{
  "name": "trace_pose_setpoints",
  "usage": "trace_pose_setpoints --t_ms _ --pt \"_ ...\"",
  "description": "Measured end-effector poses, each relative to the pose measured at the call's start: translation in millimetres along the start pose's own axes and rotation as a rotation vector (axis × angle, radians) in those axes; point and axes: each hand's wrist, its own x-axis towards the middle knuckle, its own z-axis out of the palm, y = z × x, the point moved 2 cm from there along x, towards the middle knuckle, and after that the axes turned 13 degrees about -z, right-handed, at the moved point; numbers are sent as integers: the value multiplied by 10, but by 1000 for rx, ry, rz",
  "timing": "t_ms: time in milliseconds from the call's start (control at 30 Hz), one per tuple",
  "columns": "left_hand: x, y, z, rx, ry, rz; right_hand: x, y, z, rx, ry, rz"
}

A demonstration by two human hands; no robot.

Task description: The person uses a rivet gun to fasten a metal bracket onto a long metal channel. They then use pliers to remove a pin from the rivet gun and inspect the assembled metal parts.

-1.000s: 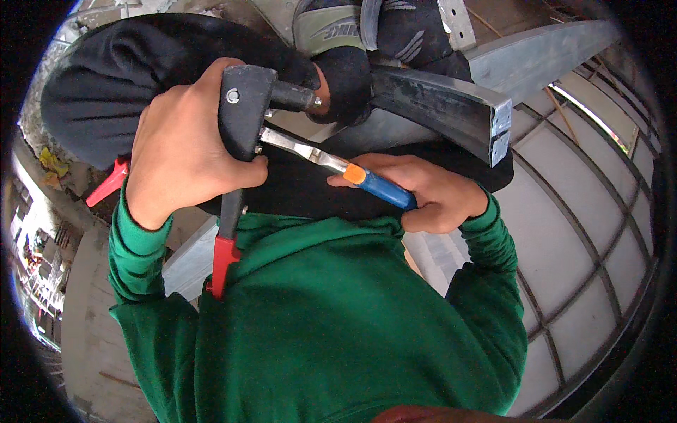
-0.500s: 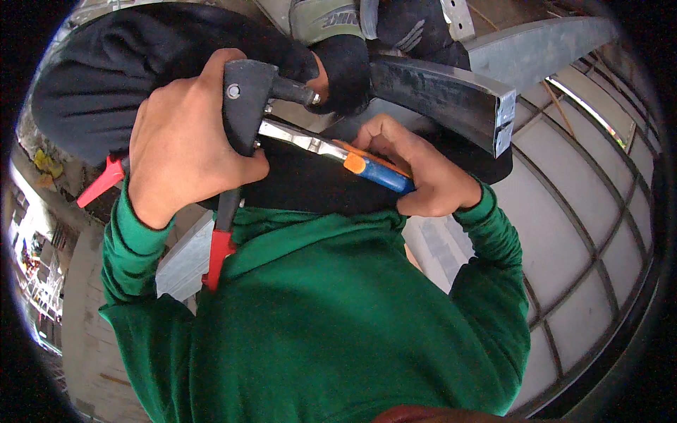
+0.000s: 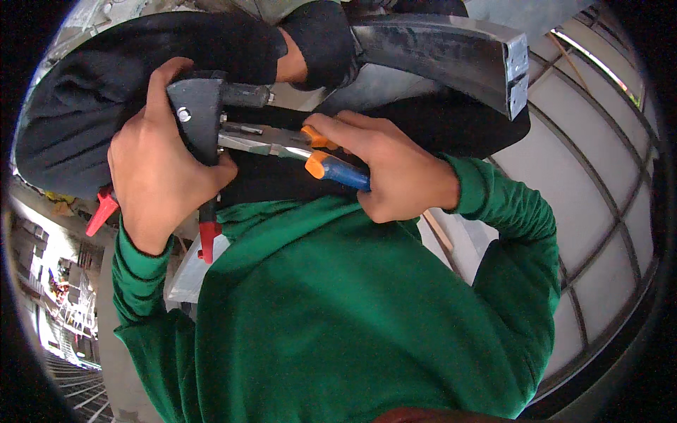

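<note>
My left hand (image 3: 159,158) is wrapped round a hand riveter (image 3: 197,113) with a black head and red-tipped handles. The riveter's short barrel points right, above my black-clothed lap. From the other side, my right hand (image 3: 405,169) grips pliers (image 3: 342,173) with blue and orange handles. Their metal jaws reach to the riveter's right side, just below the barrel, by small fittings on the head. The handles are somewhat spread. Whether the jaws clamp a fitting cannot be made out. My left fingers are mostly hidden behind the riveter.
A metal channel (image 3: 437,56) with a bright cut end juts out beyond my right hand. Another metal profile (image 3: 197,271) lies by my left elbow. Pale panels with a dark grid (image 3: 585,204) extend down the right side. My legs in black trousers (image 3: 77,106) lie beneath the tools.
The riveter and pliers have shifted left in view. The pliers' handles are spread wider, and my right hand wraps further over them. The metal channel appears higher in the picture.
</note>
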Motion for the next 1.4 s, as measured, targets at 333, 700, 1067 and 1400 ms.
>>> trace_pose_setpoints --t_ms 333,700,1067,1400 --pt "111 -136 -15 24 -28 -75 115 10 133 -254 42 86" --pt "-44 -124 113 86 103 -55 40 66 82 -212 -51 67" --pt "-1 30 654 15 266 25 -171 620 47 -167 -51 33" --pt "-3 -190 152 68 258 13 95 219 192 -329 68 12"
